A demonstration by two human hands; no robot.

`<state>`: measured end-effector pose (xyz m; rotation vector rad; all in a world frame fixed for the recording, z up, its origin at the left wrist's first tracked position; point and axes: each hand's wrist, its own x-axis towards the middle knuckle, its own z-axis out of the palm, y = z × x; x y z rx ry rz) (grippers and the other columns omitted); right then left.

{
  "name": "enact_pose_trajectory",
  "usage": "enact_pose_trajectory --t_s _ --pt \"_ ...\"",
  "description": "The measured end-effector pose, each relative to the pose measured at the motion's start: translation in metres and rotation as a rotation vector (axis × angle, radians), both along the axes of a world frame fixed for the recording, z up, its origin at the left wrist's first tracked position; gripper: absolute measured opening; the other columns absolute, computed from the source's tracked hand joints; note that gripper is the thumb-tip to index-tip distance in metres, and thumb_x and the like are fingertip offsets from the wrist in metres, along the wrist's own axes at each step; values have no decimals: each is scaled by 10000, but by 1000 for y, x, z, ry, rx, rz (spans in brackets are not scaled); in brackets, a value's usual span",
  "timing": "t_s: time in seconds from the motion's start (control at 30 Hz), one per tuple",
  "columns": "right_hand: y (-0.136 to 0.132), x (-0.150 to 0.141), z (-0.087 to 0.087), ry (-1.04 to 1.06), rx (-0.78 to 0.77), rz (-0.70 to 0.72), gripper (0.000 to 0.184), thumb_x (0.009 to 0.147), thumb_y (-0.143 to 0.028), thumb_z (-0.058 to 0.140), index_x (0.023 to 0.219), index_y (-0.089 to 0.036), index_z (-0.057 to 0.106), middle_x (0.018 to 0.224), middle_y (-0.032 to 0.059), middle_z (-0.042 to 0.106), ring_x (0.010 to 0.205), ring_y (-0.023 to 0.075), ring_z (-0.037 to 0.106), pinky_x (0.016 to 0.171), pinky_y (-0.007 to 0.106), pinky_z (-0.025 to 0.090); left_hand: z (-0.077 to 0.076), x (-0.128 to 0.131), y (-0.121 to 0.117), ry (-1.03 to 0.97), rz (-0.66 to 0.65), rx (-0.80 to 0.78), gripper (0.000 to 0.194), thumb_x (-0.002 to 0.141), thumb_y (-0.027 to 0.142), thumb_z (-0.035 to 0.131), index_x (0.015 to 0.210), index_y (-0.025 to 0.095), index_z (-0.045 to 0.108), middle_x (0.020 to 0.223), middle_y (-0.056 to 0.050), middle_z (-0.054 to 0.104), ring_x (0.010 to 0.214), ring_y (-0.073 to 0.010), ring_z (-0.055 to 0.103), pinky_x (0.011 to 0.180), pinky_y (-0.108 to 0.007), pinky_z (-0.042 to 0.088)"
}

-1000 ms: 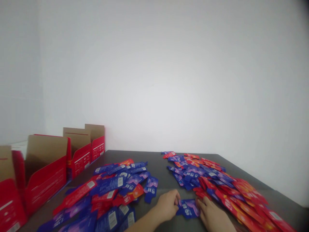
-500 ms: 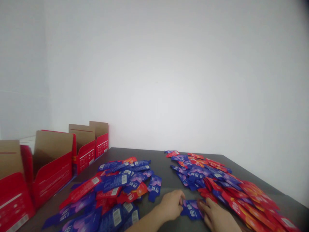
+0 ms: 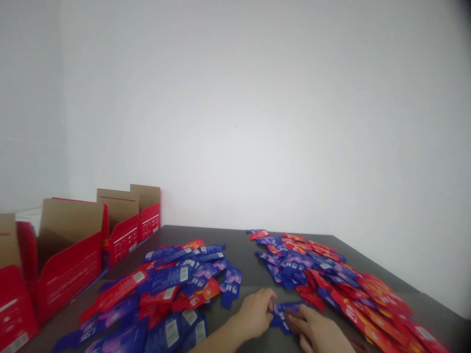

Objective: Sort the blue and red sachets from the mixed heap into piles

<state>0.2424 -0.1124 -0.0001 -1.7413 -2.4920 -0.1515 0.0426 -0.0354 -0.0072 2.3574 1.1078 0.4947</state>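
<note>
At five o'clock in the head view, a blue packet (image 3: 278, 316) is met at its nine-o'clock edge by the left hand (image 3: 256, 313), fingers curled, and covered towards three by the right hand (image 3: 314, 328), fingers half-bent; whether gripped cannot be told.

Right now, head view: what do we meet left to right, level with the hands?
Red boxes → left pile of packets → left hand → blue packet → right hand → right pile of packets.
</note>
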Motion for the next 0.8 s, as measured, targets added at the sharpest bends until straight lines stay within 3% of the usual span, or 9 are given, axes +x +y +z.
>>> enact_pose_trajectory --t_s 0.1,0.2,0.37,0.5,0.63,0.8 --pt "2 20 -9 -57 56 -200 451 856 -106 388 1226 -214 622 1121 116 642 973 232 642 824 317 482 -1 1 1 -7 -8 3 485 716 54 536 1157 256 519 1029 19 643 957 -186 593 828 -264 416" --pt "12 19 -12 -92 90 -254 414 876 -93 366 1167 -153 653 1103 142 650 980 242 641 836 325 480 -2 2 1 -12 -10 13 516 708 60 551 1185 254 511 1021 12 645 951 -194 595 823 -273 420" --pt "25 -20 0 -17 103 -136 346 816 -52 399 959 -171 691 997 102 660 904 232 639 785 315 476 -4 0 2 -27 -21 44 520 706 53 530 1187 250 517 1013 5 647 934 -195 599 813 -274 426" --pt "16 -34 4 -1 83 55 352 777 -78 461 1003 -237 678 983 66 655 899 227 630 752 296 474 -4 -1 1 -22 -23 52 495 711 52 519 1167 244 529 1024 2 647 946 -191 596 829 -272 425" --pt "2 -2 -10 9 105 101 429 784 -100 468 1114 -292 663 986 55 662 843 208 653 698 266 497 -5 0 1 -12 -23 45 483 720 67 527 1167 250 525 1032 7 642 950 -186 596 830 -268 427" --pt "3 33 -24 -27 197 -162 430 830 -98 428 1180 -199 656 1016 107 670 891 238 672 747 315 527 -6 1 3 13 -26 62 465 717 71 525 1148 245 536 1031 10 642 941 -182 602 813 -264 436"
